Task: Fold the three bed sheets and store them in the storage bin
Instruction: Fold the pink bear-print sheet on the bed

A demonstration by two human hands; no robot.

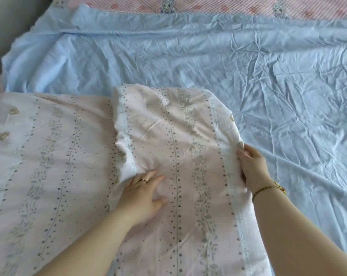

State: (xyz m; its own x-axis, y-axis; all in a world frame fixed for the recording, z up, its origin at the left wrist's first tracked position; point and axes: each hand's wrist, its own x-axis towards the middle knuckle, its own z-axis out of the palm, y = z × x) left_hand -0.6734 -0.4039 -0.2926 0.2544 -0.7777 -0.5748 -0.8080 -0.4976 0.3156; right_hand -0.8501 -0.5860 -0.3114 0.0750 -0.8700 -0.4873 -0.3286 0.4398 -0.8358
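A pale pink sheet [55, 156] with grey leaf stripes and small dots lies on the near left of the bed, one part folded over itself in the middle. My left hand [143, 193] presses flat on that folded part, fingers spread. My right hand [252, 168] grips the folded part's right edge, fingers curled round the cloth. Under it a crumpled light blue sheet [248, 66] is spread across the bed to the right and far side. A pink checked sheet [218, 5] with small printed figures shows along the far edge.
A grey surface [7, 22] shows beyond the bed's far left corner. No storage bin is in view.
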